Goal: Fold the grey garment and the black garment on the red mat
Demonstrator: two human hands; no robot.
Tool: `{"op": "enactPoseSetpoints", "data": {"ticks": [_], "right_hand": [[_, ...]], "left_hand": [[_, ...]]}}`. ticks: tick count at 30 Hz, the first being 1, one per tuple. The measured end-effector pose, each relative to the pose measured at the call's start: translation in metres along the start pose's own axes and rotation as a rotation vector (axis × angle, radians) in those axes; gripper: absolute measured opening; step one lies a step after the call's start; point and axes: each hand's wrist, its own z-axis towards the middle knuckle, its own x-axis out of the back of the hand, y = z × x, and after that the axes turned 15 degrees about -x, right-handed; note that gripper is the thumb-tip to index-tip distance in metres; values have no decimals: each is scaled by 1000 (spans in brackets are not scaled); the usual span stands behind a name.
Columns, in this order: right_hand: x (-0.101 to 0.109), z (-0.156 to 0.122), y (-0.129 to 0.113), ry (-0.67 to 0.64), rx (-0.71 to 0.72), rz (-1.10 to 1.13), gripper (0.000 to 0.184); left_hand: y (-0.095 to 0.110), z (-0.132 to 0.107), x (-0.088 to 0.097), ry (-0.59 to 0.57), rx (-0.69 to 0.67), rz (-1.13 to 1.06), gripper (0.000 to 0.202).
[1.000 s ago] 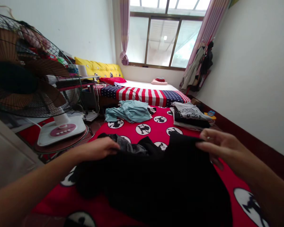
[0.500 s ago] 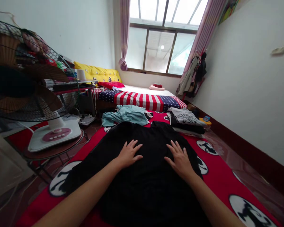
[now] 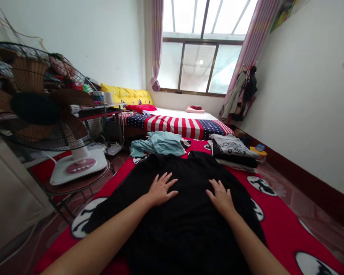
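Note:
A black long-sleeved top (image 3: 186,225) lies spread out on a red cloth (image 3: 286,225) printed with white and black round figures. Flat on its left half rests my left hand (image 3: 162,190), fingers spread. My right hand (image 3: 221,196) lies on the right half with its fingers apart, and neither hand grips the fabric. Just past the top's far edge is a loose heap of light teal clothing (image 3: 163,144). To its right sits a stack of folded clothes (image 3: 233,149), with a grey printed shirt uppermost.
At left an electric fan (image 3: 77,166) stands on a round stool (image 3: 96,179). Behind the red surface is a bed with a striped and starred cover (image 3: 172,125). Clothes hang (image 3: 240,91) beside the window. A yellow stool (image 3: 258,151) stands near the right wall.
The camera view has shifted, so the room appears slightly lower and further right. Both hands stay flat on the black top; the right hand's fingers look a little more bent.

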Motion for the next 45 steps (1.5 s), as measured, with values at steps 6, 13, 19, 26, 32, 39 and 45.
{"op": "enactPoseSetpoints", "data": {"ticks": [6, 13, 19, 26, 32, 39, 45], "right_hand": [[-25, 0, 4, 52, 34, 57, 46], [-21, 1, 6, 42, 26, 131, 44], [-17, -1, 2, 29, 27, 140, 45], [-17, 3, 9, -21, 49, 99, 48], [-3, 42, 45, -47, -164, -101, 56], [18, 53, -36, 12, -127, -90, 61], [-13, 27, -101, -185, 509, 72, 59]], "left_hand": [[-47, 17, 22, -68, 97, 71, 69], [-129, 26, 79, 149, 693, 220, 67], [-100, 30, 69, 229, 439, 253, 45], [-35, 43, 6, 1, -15, 34, 59], [-40, 43, -6, 61, 132, 79, 62], [-34, 42, -7, 87, 153, 96, 60], [-35, 42, -7, 81, 196, 109, 59]]}}
